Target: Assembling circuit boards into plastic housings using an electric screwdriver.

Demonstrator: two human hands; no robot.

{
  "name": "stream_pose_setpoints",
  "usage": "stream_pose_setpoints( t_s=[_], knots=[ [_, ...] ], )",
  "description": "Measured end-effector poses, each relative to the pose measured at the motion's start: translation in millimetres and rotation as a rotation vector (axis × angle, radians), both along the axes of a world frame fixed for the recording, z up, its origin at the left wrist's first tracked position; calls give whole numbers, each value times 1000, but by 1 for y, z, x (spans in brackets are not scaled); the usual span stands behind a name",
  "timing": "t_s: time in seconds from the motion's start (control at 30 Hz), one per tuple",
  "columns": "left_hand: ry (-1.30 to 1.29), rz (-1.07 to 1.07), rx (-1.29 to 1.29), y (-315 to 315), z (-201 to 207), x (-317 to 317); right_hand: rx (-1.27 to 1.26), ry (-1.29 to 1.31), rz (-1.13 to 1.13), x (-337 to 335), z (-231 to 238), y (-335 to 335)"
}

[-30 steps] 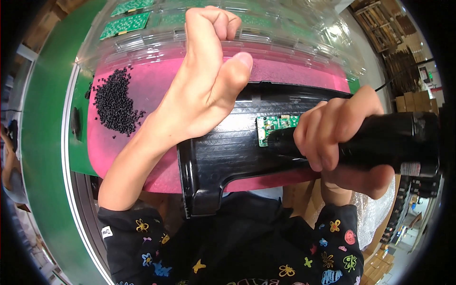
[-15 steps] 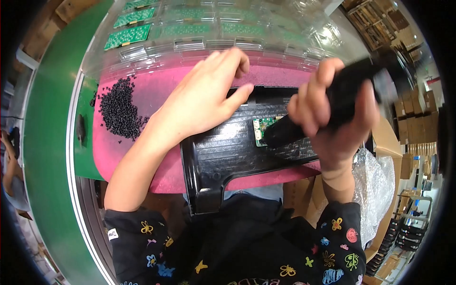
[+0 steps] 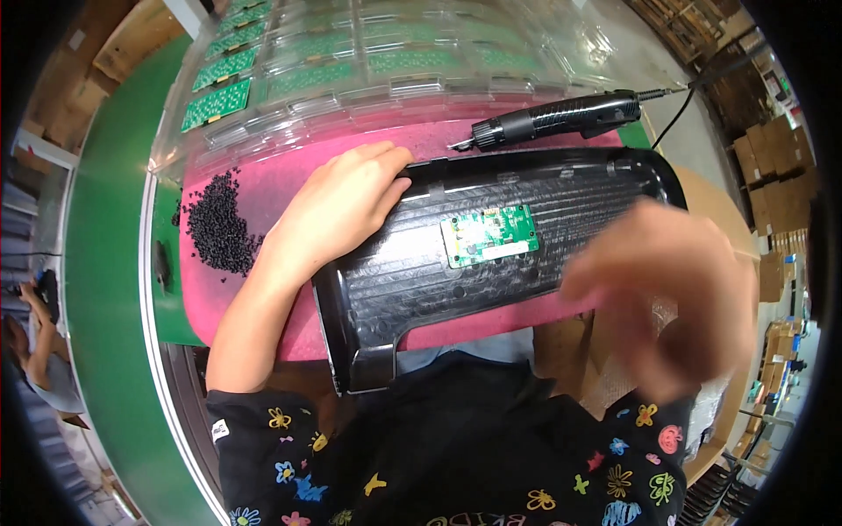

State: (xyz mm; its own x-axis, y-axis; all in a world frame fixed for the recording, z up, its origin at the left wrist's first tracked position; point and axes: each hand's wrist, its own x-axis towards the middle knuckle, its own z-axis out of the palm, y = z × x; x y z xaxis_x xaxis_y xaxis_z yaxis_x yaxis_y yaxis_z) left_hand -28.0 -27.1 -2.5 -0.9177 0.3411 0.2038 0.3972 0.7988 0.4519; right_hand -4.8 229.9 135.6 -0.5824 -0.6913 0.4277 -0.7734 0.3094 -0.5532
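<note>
A long black plastic housing [image 3: 386, 272] lies across the pink mat, its near left corner jutting over the front edge. My left hand [image 3: 355, 193] rests at its far left edge with the fingers bent over the rim, gripping it. A green circuit board [image 3: 488, 237] sits inside the housing near its middle. My right hand [image 3: 671, 294] hangs near the housing's right end, blurred by motion, so its fingers cannot be read. Beyond the housing, a black electric screwdriver [image 3: 557, 121] lies on its side, bit pointing left and cable running off right.
A heap of small black screws [image 3: 219, 223] covers the left part of the pink mat [image 3: 263, 329]. Clear plastic trays [image 3: 351, 96] with several green boards stand at the back. On the right is a cardboard box [image 3: 715, 206]. Another person's arm [image 3: 37, 329] shows at the far left.
The electric screwdriver has left my right hand and now lies behind the housing. That hand has drawn back to the near right. My left hand has moved slightly left onto the rim.
</note>
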Motion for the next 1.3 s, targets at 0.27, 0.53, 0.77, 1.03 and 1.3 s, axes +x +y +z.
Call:
stream_pose_setpoints(
  t_s=[0.27,0.53,0.77,1.03,1.3],
  knots=[
    [25,11,20,4,-5,-4,44,122,-50,43,-2,0],
    [20,77,-172,8,16,21,-220,196,13,53,-3,-5],
    [485,101,-62,0,66,59,-305,308,32,40,12,-11],
    [932,714,41,-51,73,181,-457,855,181,-18,105,15],
    [1419,1218,877,-164,3,240,-584,1131,374,-31,145,19]
  ],
)
